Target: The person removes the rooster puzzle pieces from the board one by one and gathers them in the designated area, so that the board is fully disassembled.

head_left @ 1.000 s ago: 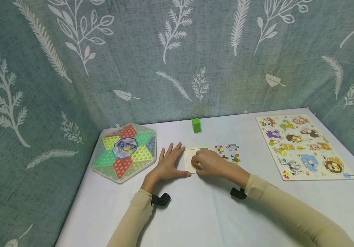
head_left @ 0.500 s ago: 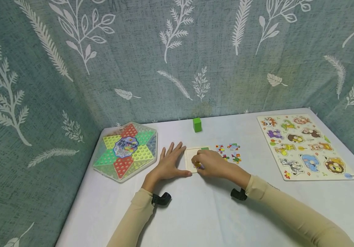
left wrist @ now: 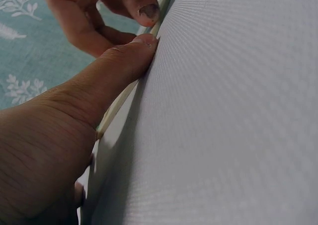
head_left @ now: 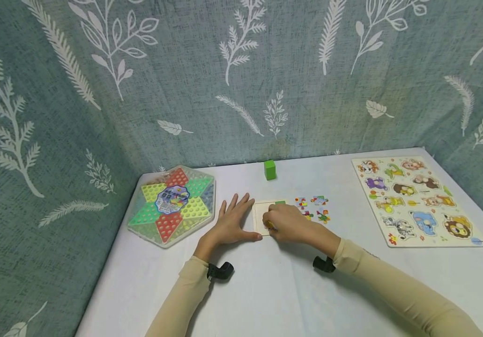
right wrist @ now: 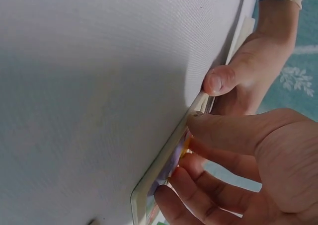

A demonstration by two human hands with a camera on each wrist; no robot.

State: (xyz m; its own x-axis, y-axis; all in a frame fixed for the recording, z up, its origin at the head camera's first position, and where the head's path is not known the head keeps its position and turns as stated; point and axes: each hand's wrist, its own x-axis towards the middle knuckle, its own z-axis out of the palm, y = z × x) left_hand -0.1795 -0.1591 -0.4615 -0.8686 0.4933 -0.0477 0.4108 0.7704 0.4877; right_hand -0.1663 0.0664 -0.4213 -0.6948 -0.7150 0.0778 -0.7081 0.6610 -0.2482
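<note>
A small, square wooden puzzle tray (head_left: pixel 260 211) lies flat between both hands, with a green patch (head_left: pixel 280 202) at its upper right corner. My left hand (head_left: pixel 234 223) rests with spread fingers at the tray's left side, thumb tip against its near edge. My right hand (head_left: pixel 288 223) bends over the tray and pinches a yellow and purple jigsaw piece (head_left: pixel 270 225), mostly hidden under the fingers. In the right wrist view, the purple part of the piece (right wrist: pixel 172 163) sits inside the tray's rim, right by the fingertips. Both thumbs are close together along the near edge.
Several loose jigsaw pieces (head_left: pixel 319 201) lie right of the tray. Behind it stands a green block (head_left: pixel 270 170). A hexagonal Chinese checkers set (head_left: pixel 171 206) is at left, and a large animal puzzle board (head_left: pixel 418 201) at right. Patterned cloth (head_left: pixel 199 93) hangs behind the table.
The right hand's fingers shift slightly over the tray, and less of the purple on the piece shows in the head view. The left hand stays in place.
</note>
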